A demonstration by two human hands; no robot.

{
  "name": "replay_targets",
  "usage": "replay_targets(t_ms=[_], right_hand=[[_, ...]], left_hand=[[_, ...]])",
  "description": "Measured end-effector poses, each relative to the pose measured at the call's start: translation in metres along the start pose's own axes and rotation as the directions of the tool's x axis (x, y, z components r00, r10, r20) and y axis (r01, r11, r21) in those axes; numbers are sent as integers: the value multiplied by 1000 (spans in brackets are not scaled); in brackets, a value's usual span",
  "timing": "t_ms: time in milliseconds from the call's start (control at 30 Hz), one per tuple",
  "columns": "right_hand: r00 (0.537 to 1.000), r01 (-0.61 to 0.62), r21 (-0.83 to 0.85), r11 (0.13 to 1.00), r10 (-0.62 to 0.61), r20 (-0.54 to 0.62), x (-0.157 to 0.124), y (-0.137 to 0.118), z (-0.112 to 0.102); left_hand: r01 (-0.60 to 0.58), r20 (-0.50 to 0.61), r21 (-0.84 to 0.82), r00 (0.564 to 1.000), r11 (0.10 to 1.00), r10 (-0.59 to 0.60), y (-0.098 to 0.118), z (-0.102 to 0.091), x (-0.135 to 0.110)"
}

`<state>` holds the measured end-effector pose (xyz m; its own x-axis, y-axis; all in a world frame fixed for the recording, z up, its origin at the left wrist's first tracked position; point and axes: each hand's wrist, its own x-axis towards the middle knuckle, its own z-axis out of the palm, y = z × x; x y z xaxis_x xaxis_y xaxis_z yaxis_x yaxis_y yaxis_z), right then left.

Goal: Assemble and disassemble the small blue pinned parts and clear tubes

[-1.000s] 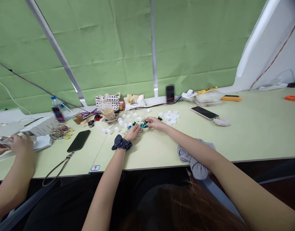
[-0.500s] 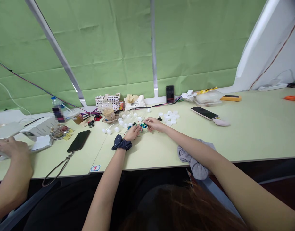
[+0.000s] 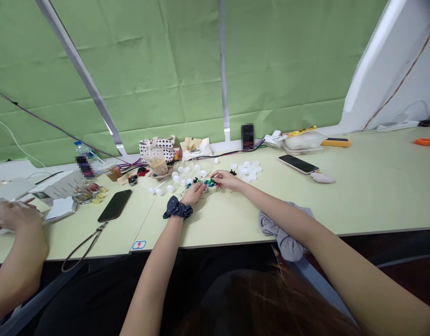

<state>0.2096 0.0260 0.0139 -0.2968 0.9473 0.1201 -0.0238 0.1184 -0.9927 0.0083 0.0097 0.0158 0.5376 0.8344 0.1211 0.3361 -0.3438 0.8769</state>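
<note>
My left hand point(image 3: 195, 193) has its fingers curled at a bunch of small blue and green parts point(image 3: 210, 183) with thin wire-like ends. Their exact kind is too small to make out. On the right side of the bunch, my right hand point(image 3: 227, 180) pinches thumb and fingers together; what is between them is mostly hidden. Several white caps point(image 3: 170, 188) and clear tubes point(image 3: 187, 174) lie just beyond my left hand. Further white caps point(image 3: 248, 171) lie in a group past my right hand, with a small black part point(image 3: 233, 172) beside them.
A black phone point(image 3: 115, 205) with a strap lies left, another phone point(image 3: 299, 164) right. A plastic drink cup point(image 3: 156, 163), a patterned bag point(image 3: 165, 142) and a plastic container point(image 3: 302, 141) stand at the back. Grey cloth point(image 3: 288, 233) hangs at the front edge. A co-worker's hand point(image 3: 17, 214) is at far left.
My right hand has shifted slightly at the bunch, fingertips still together. My left hand stays nearly in place. The co-worker's hand at far left has moved a little.
</note>
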Motion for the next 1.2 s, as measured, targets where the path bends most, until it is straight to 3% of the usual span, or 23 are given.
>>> replay_targets(t_ms=[100, 233, 433, 600, 800, 1000, 1133, 1200], right_hand=[[999, 33, 31, 999, -34, 37, -2, -2, -1], [999, -43, -19, 999, 43, -19, 1, 2, 0], [997, 69, -47, 996, -68, 38, -1, 0, 1], [995, -93, -38, 995, 92, -25, -1, 0, 2], [998, 35, -3, 999, -35, 44, 0, 1, 0], [996, -30, -21, 999, 28, -86, 2, 1, 4], [997, 60, -60, 996, -63, -44, 1, -1, 5], [998, 33, -67, 997, -37, -49, 0, -2, 5]], left_hand=[[-3, -9, 1, 1000, 1000, 3, 0, 0, 0], [-19, -4, 33, 1000, 999, 19, 1, 0, 1], [-16, -24, 56, 1000, 998, 18, 0, 0, 1], [-33, -16, 79, 999, 996, 34, -2, -1, 2], [-36, -19, 76, 999, 997, 37, -4, -1, 3], [-34, -25, 84, 999, 996, 36, 1, 0, 1], [-24, -34, 72, 999, 997, 27, 1, 0, 1], [-19, -34, 56, 999, 998, 21, 0, 0, 1]])
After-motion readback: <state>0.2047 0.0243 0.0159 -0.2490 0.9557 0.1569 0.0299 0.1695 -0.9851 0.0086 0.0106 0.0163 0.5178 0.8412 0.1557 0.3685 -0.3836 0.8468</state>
